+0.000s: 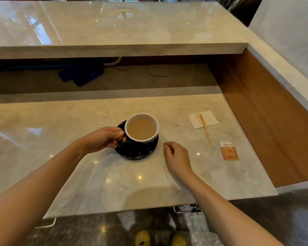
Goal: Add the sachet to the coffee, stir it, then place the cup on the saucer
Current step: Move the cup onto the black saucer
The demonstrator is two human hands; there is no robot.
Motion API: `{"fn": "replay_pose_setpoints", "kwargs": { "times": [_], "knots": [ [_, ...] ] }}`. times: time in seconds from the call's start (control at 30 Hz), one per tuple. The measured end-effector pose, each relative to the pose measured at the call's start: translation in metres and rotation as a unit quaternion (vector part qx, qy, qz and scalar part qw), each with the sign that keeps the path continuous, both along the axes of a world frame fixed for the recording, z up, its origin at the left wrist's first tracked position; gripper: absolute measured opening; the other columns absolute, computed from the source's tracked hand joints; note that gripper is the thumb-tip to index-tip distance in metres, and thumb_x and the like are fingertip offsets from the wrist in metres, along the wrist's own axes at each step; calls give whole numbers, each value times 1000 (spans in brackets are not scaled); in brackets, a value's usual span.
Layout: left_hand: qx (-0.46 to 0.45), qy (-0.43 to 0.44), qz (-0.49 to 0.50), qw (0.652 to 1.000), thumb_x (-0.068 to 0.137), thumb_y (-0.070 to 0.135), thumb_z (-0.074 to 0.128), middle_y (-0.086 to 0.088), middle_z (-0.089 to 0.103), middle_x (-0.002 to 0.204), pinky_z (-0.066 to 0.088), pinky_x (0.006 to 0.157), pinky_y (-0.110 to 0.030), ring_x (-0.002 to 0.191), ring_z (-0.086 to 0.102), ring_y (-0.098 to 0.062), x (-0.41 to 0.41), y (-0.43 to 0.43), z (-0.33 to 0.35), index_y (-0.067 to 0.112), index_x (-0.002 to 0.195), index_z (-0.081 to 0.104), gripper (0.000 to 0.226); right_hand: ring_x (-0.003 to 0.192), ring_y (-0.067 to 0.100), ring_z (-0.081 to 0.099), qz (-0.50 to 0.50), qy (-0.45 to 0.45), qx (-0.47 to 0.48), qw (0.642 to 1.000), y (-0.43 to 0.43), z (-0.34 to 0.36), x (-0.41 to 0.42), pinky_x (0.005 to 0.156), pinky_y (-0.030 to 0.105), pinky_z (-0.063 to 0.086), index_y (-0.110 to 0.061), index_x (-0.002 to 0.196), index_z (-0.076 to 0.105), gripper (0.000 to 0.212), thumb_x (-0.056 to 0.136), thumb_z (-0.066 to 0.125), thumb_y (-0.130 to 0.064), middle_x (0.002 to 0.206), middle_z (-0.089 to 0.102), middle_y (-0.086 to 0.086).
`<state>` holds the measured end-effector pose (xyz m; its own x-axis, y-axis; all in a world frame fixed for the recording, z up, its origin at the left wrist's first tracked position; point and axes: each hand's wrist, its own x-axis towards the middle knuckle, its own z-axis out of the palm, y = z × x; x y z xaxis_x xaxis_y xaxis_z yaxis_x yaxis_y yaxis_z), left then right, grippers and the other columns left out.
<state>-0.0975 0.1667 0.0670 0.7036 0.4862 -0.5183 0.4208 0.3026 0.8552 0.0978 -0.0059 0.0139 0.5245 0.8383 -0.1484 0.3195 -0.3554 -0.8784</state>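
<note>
Gripping cup (142,128) handle with left hand (103,139) over saucer (132,153); resting loosely curled, empty right hand (176,155) on glossy marble desk (60,139).

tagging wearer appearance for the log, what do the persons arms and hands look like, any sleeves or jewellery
Both forearms are bare, with no sleeves in view. The left hand and right hand wear no gloves, and no watch, bracelet or ring shows at the wrists or visible fingers.
</note>
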Motion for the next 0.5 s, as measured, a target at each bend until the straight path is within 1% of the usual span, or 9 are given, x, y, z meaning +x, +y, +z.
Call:
{"fn": "replay_pose_setpoints", "kwargs": {
  "times": [0.03, 0.07, 0.1, 0.17, 0.27, 0.3, 0.33, 0.43, 0.5],
  "knots": [
    [-3, 0, -2, 1000, 97, 8, 39, 5, 57, 58, 37, 45, -14, 53, 40, -7, -3, 1, -2, 1, 82, 57, 24, 66, 15, 56, -18, 95, -3, 995, 8, 3, -4, 59, 26, 47, -10, 101, 64, 21, 94, 46, -15, 78, 61, 4],
    [-6, -1, -5, 1000, 97, 8, 39, 5, 57, 58, 37, 46, -14, 53, 40, -7, -6, 2, -4, 0, 83, 57, 24, 59, 18, 55, -28, 171, -9, 985, 15, 5, -7, 53, 28, 48, -6, 100, 65, 21, 94, 46, -13, 72, 60, 8],
    [-10, -3, -6, 1000, 97, 8, 39, 5, 57, 59, 36, 46, -14, 54, 39, -7, -8, 3, -6, 1, 83, 57, 24, 53, 19, 54, -29, 212, -16, 977, 20, 7, -9, 50, 30, 48, -2, 98, 65, 22, 94, 46, -12, 68, 59, 11],
    [-16, -7, -8, 1000, 96, 8, 39, 3, 57, 63, 35, 46, -14, 55, 38, -8, -12, 5, -10, 2, 82, 58, 24, 47, 19, 53, -24, 232, -29, 972, 28, 8, -11, 47, 29, 50, 3, 92, 64, 24, 95, 46, -12, 61, 57, 13],
    [-13, -9, -18, 1000, 94, 12, 47, -8, 50, 76, 36, 47, -15, 55, 38, -8, -15, 9, -15, 7, 77, 64, 24, 44, 19, 54, -19, 241, -27, 970, 31, 7, -13, 45, 27, 50, 0, 84, 63, 22, 94, 47, -11, 57, 58, 13],
    [-12, -11, -25, 1000, 92, 14, 50, -9, 49, 79, 37, 47, -14, 54, 38, -7, -15, 10, -15, 10, 74, 65, 24, 43, 19, 54, -20, 239, -23, 971, 31, 6, -13, 45, 27, 51, 0, 83, 63, 22, 94, 47, -11, 57, 58, 13],
    [-10, -13, -32, 999, 92, 14, 50, -9, 50, 78, 37, 47, -14, 53, 38, -7, -15, 10, -14, 11, 73, 65, 24, 43, 19, 55, -22, 235, -20, 972, 31, 5, -13, 45, 26, 51, 0, 82, 63, 22, 93, 47, -10, 56, 58, 13],
    [-4, -7, -38, 999, 96, 10, 42, -1, 54, 69, 37, 46, -14, 53, 37, -7, -14, 11, -13, 5, 77, 61, 27, 43, 20, 55, -33, 225, -12, 974, 33, 1, -14, 46, 28, 52, 0, 76, 63, 24, 92, 48, -9, 55, 59, 14],
    [2, 3, -39, 999, 97, 9, 40, 2, 55, 66, 36, 47, -14, 52, 37, -7, -13, 11, -13, 4, 79, 60, 27, 44, 22, 56, -40, 222, -7, 974, 34, -1, -14, 48, 31, 53, 2, 73, 63, 25, 91, 49, -8, 55, 59, 15]
  ]
}}
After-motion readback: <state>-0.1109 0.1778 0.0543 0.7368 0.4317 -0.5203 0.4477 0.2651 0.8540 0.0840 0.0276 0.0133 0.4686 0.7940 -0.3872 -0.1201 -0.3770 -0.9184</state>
